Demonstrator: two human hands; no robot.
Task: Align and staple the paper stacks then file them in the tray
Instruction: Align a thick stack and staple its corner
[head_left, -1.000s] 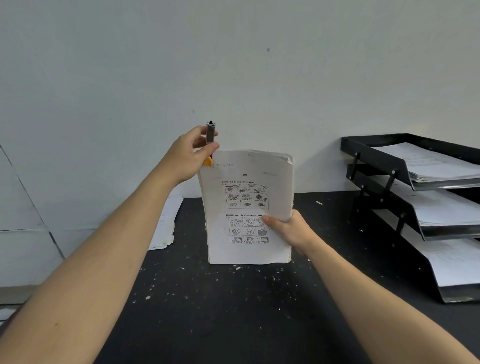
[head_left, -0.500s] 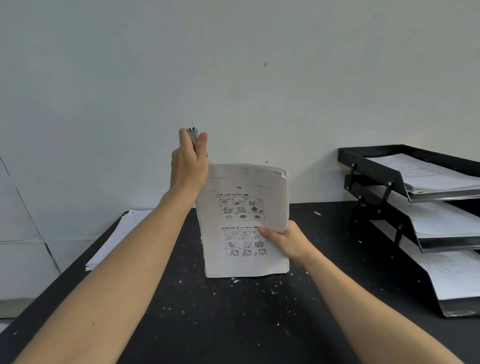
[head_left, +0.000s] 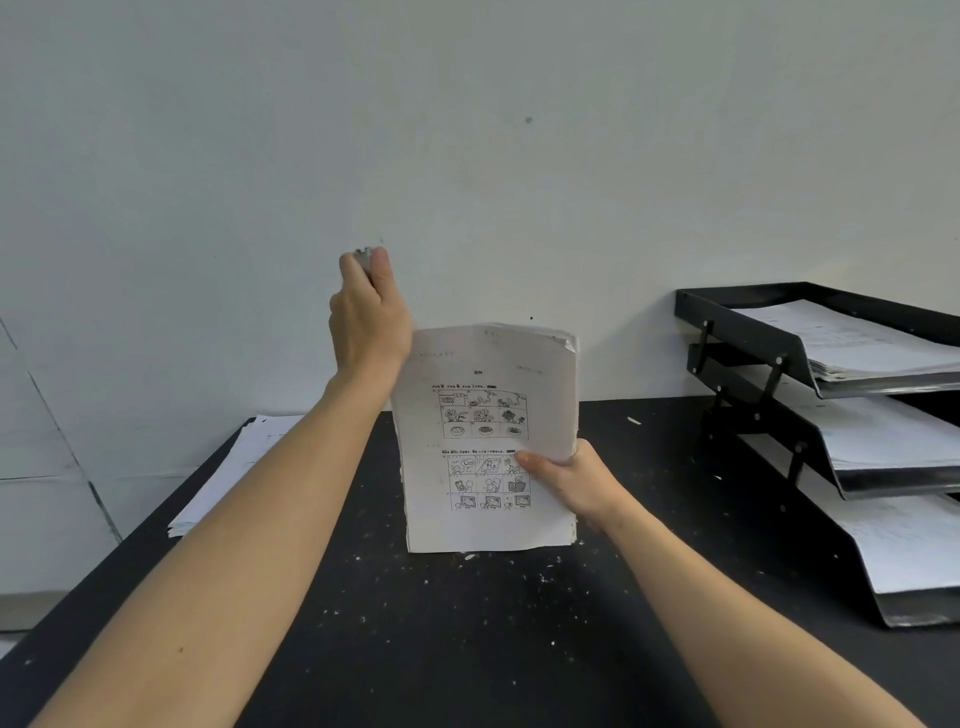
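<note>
A thick stack of printed worksheets (head_left: 483, 415) stands upright on its bottom edge on the black table (head_left: 467, 639). My right hand (head_left: 569, 480) grips the stack's right edge, thumb across the front page. My left hand (head_left: 369, 312) is closed around a stapler (head_left: 362, 255) at the stack's top left corner; only the stapler's metal tip shows above my fingers. A black three-tier paper tray (head_left: 779, 353) stands at the right, with sheets lying in each tier.
Another pile of loose white papers (head_left: 228, 467) lies at the table's back left edge. A pale wall rises right behind the table. White specks litter the tabletop in front of the stack.
My left hand has turned so its back faces me and closed tighter on the stapler, hiding its yellow part. The stack stays upright in my right hand.
</note>
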